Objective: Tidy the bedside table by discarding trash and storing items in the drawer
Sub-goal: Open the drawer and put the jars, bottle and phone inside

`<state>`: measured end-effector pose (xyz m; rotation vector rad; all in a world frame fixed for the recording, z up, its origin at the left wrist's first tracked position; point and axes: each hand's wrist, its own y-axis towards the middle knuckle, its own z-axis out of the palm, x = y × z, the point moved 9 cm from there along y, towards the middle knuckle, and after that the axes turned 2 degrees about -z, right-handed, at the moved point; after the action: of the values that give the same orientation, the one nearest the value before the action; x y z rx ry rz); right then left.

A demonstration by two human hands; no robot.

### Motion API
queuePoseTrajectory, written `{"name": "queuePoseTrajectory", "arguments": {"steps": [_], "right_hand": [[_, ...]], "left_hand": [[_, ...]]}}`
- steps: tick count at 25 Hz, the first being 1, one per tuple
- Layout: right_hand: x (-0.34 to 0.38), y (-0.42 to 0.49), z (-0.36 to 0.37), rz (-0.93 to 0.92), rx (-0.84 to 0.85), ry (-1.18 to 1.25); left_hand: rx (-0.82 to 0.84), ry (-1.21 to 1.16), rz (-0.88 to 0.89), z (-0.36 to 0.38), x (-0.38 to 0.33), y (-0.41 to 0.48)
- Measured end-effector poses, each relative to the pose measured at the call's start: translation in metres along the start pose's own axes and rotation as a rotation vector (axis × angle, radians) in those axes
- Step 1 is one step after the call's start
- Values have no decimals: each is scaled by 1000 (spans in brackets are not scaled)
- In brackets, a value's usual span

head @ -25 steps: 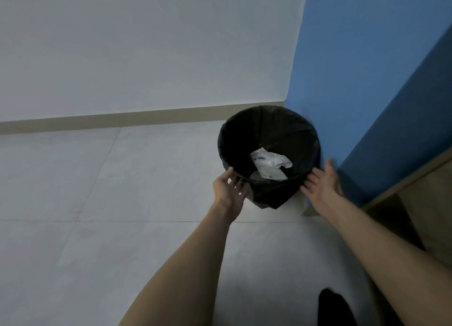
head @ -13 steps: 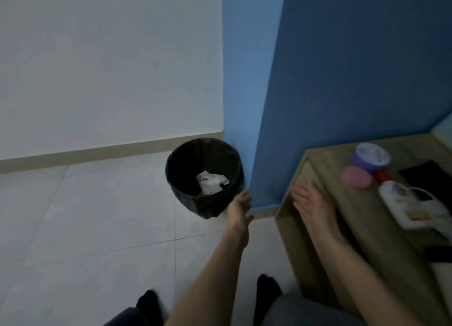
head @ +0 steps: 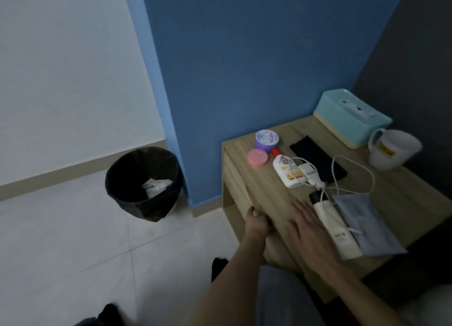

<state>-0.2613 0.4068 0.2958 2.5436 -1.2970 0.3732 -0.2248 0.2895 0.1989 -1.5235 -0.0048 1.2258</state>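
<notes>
The wooden bedside table (head: 401,198) carries a purple jar (head: 267,139), a pink round tin (head: 257,157), a white bottle with a red cap (head: 286,170), a white charger with its cable (head: 309,174), a black phone (head: 318,160), a cream tube (head: 337,230) and a blue face mask (head: 367,225). My left hand (head: 255,221) curls its fingers over the table's front left edge. My right hand (head: 307,230) lies flat on the top, fingers spread, just left of the cream tube. A black-lined trash bin (head: 143,182) holding white crumpled paper stands on the floor to the left.
A teal tissue box (head: 352,117) and a white mug (head: 391,149) stand at the back right of the table. A blue wall rises behind it. Pale tiled floor (head: 73,240) spreads to the left. My knees and dark socks show at the bottom.
The view swung right from the bin to the table. Both hands left the bin: the left now grips the table's front edge, the right came down flat on the top.
</notes>
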Motion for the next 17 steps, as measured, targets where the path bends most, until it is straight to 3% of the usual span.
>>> {"name": "queuePoseTrajectory", "arguments": {"steps": [17], "right_hand": [[-9, 2, 1, -21, -52, 37]], "left_hand": [[-54, -26, -46, -2, 10, 13]]}}
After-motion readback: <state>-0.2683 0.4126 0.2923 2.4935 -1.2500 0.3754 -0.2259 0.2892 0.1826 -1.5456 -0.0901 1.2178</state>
